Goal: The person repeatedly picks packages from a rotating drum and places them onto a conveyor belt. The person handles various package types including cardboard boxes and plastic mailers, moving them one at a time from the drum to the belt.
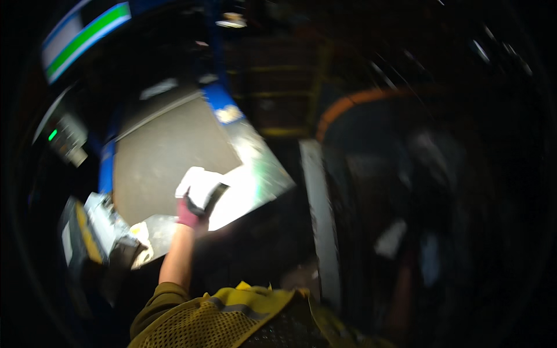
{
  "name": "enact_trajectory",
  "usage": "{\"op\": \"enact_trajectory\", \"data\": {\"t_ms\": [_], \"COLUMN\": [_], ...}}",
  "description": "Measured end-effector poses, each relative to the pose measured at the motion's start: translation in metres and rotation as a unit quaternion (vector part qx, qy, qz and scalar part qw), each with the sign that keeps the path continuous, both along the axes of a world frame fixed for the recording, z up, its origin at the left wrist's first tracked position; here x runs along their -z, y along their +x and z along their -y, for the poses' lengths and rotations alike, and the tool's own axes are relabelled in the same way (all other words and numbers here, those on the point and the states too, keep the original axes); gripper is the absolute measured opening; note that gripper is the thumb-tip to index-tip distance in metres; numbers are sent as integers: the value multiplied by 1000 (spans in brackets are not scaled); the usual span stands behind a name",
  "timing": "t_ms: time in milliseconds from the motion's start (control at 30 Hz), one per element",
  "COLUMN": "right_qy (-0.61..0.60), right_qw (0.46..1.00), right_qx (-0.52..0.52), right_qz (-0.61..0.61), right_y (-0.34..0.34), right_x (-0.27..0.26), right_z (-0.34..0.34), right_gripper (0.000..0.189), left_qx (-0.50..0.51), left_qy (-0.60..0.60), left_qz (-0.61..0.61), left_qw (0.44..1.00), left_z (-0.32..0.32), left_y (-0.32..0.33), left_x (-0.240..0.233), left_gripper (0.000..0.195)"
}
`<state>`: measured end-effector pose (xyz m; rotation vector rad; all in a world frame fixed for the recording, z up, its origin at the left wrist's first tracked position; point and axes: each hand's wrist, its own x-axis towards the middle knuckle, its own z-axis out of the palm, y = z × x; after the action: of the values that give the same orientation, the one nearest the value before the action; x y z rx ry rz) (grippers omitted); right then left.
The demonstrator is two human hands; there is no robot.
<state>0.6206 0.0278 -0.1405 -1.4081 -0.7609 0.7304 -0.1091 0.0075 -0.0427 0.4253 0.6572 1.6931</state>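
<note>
My left hand (195,211), in a pink and black glove, is closed at a bright white object (201,185) whose kind is washed out by the glare. A dark strip (217,195) shows at its right side; whether it is part of the glove or a separate piece is unclear. Both are above the near end of a grey-brown conveyor belt (169,152), beside a brightly lit metal plate (265,178). At the dark lower right, my right hand (407,256) is only a faint reddish blur near a pale object (390,239); its grip cannot be made out.
Blue side rails (105,167) edge the belt. Crumpled pale material (102,213) lies at its near left, by a control box (69,135) with a green light. A grey upright edge (320,209) divides the plate from a dark area with an orange curved rim (348,104).
</note>
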Motion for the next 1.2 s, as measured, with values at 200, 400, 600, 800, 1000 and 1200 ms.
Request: {"op": "enact_trajectory", "data": {"t_ms": [200,400,600,800,1000,1200], "right_qy": [60,-86,-16,-23,18,-11], "right_qw": [898,914,948,750,795,654], "right_qx": [-187,-137,-72,-211,-112,-107], "right_qz": [-394,-372,309,627,595,748], "right_y": [-156,-264,-252,-286,-285,-273], "right_x": [-31,-95,-116,-153,-107,-108], "right_z": [44,61,53,14,23,13], "right_gripper": [42,48,49,45,52,61], "left_qx": [-99,299,175,182,253,243], "left_qy": [-41,16,101,68,-22,36], "left_qz": [158,-209,-559,-629,-513,-486], "left_qw": [982,931,804,752,820,839], "left_z": [-22,18,52,51,56,39], "left_y": [-41,194,293,293,276,276], "left_x": [-2,-7,-16,-1,12,17], "left_gripper": [50,66,95,107,110,99]}}
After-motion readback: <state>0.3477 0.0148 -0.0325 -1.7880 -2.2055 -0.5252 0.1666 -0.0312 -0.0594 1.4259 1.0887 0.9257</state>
